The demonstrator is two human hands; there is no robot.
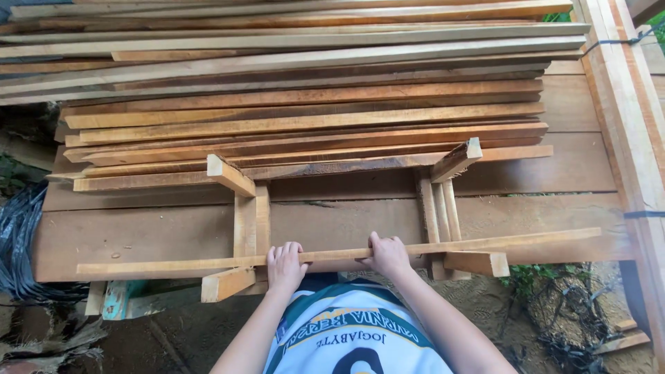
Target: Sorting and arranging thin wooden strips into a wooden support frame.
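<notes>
The left hand point(285, 263) is closed over a long thin wooden strip point(173, 265), fingers curled over its top edge, and the right hand point(388, 255) grips the same strip a little further along, fingers wrapped over it too. The strip lies across the near edge of a wide plank bench point(138, 232), resting on two small wooden brackets: the left bracket point(242, 221) just outside the left hand, the right bracket point(443, 215) just outside the right hand.

To handle this well, I judge the strip should sit flat in both brackets at once, with the hands pressing evenly so it neither bows in the middle nor tips at one end (it is slender and looks easy to flex). Keeping the grip between the brackets seems sound.

The strip's long axis runs left to right across the view, rising slightly toward the right, its left end near the bench's left edge and its right end reaching toward the upright post point(627, 118). Behind it a pile of similar strips point(312, 121) runs nearly parallel.
</notes>
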